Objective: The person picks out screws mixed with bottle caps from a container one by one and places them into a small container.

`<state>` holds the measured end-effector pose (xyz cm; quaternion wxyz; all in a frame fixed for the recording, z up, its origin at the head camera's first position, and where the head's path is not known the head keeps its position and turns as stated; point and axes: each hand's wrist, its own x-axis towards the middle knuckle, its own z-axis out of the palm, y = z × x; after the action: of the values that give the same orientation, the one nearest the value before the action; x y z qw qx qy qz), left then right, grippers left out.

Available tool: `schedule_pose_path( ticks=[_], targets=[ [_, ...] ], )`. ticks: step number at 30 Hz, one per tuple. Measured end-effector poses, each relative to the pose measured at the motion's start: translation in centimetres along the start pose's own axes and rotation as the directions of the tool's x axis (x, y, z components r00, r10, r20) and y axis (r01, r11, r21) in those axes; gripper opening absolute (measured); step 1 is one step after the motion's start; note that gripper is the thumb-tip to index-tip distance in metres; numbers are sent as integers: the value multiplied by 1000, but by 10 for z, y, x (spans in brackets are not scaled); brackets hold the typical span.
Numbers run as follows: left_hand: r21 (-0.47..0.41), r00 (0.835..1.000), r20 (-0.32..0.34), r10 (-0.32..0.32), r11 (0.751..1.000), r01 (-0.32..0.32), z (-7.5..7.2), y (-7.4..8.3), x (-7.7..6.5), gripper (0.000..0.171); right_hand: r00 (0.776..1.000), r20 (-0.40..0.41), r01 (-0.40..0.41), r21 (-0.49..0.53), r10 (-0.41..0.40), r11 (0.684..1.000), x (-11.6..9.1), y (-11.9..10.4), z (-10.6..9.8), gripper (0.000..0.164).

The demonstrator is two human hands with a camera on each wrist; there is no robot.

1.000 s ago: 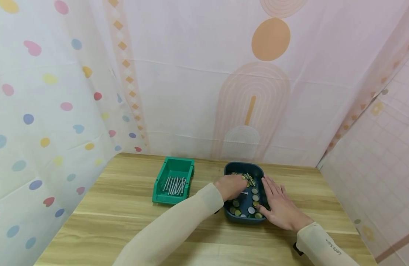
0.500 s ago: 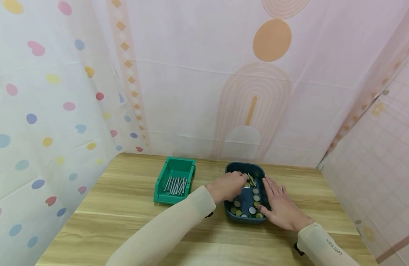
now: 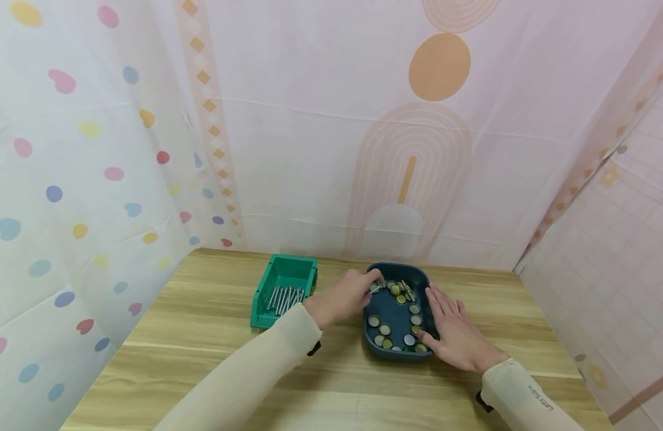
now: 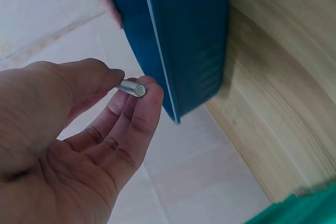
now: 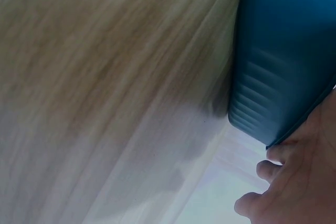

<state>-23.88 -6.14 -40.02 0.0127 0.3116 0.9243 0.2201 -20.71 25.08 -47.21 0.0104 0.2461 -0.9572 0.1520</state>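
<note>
My left hand (image 3: 342,294) is over the left rim of a dark blue box (image 3: 392,311). In the left wrist view, its thumb and fingertips pinch a short silver metal bolt (image 4: 132,87) with its round end showing. Inside the box lie several round gold and silver bottle caps (image 3: 414,309), mostly along the walls and heaped at the back. My right hand (image 3: 454,329) rests along the box's right rim with straight fingers on the outside and the thumb over the edge. In the right wrist view, that hand (image 5: 304,177) touches the rim.
A green bin (image 3: 288,269) with several long silver bolts (image 3: 283,298) stands left of the box, partly behind the left forearm. The wooden table (image 3: 364,401) ends at a patterned curtain (image 3: 294,149) behind and at both sides.
My left hand has moved left, from deep in the box to its left rim, and the silver bolt has come along with it. My right hand has stayed in place.
</note>
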Motion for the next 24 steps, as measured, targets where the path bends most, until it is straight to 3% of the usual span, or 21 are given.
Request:
schedule_pose_path(
  ticks=[12,19,24],
  targets=[
    [-100,991,-83,-105,990,96,-21,-28,-26,35,1000,3,2,-11,-2,1000,-1,-2,1,95],
    [-129,970,-154,-190,977,171,-28,-50,-37,35,1000,-1,6,1,-6,1000,2,-4,0,95],
    [-119,958,-204,-202,976,181,-32,-61,-43,35,1000,7,-11,4,11,1000,1,-3,0,96]
  ],
)
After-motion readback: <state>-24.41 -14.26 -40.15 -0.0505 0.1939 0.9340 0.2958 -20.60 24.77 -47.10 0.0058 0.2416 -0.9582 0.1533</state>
